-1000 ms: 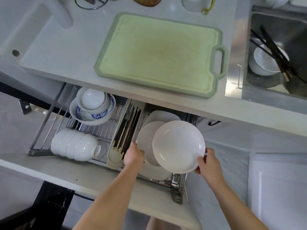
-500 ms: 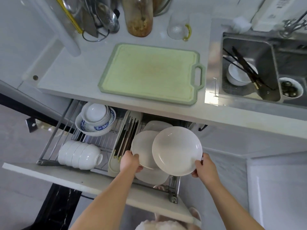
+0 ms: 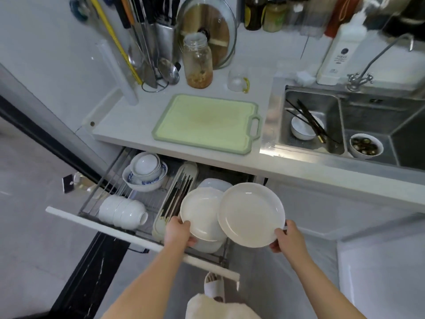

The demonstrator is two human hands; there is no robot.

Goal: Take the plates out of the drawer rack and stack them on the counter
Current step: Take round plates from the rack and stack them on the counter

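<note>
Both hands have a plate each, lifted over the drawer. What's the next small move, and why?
Probably carry both plates up to the counter and set one down first. The left hand grips the left plate, the right hand the right plate; no plates show on the counter yet, and more remain in the rack.

cutting board (image 3: 207, 123) left of sink (image 3: 310, 143) (counter)
</note>
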